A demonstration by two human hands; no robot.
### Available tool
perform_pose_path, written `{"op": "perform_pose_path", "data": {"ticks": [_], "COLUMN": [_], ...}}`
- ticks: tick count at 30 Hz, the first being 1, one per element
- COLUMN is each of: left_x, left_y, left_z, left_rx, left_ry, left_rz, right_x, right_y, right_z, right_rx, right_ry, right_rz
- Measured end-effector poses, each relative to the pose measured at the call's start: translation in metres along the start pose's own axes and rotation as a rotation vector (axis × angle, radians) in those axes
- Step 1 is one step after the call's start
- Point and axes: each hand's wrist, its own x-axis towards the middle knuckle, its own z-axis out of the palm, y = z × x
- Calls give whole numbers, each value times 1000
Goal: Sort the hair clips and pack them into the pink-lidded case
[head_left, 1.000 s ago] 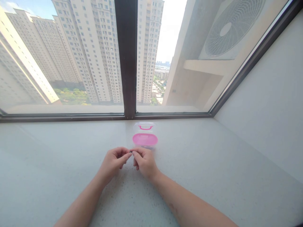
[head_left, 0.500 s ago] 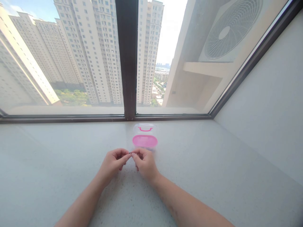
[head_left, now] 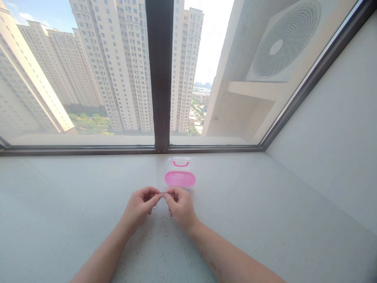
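My left hand (head_left: 141,204) and my right hand (head_left: 180,205) meet fingertip to fingertip above the pale speckled sill. Between them, thumb and forefinger of each hand pinch a small ring-like metal piece (head_left: 163,194); it is too small for me to tell its exact kind. Just beyond my right hand sits a plastic box with a pink oval tray (head_left: 180,179). Behind the tray is the box's clear lid (head_left: 190,162), with a pink handle (head_left: 180,164). My right hand hides part of the box's near side.
A dark window frame (head_left: 162,78) runs along the back of the sill (head_left: 73,204), with tall buildings outside. A white wall (head_left: 332,129) rises at the right. Outside the right pane hangs an air conditioner fan unit (head_left: 287,41).
The view has tilted slightly upward, so the scene sits a little lower. Both hands keep their pinch, and more of the small metal piece shows between the fingertips.
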Motion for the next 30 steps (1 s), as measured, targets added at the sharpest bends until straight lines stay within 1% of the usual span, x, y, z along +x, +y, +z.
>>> {"op": "perform_pose_path", "data": {"ticks": [5,15,23,30], "left_x": [1,1,0,0], "left_y": [-1,-1,0,-1], "left_z": [0,-1,-1,-1], "left_rx": [18,20,12,25], "left_ry": [17,2,6,16], "left_rz": [4,-4,-12,-1], "right_x": [0,0,-1,-1], "right_y": [0,-1,-2,2], "right_z": [0,0,1,0], "right_rx": [-12,33,43,23], "right_ry": [-9,-48,-47,-43], "right_rz": [-2,16,20,11]}}
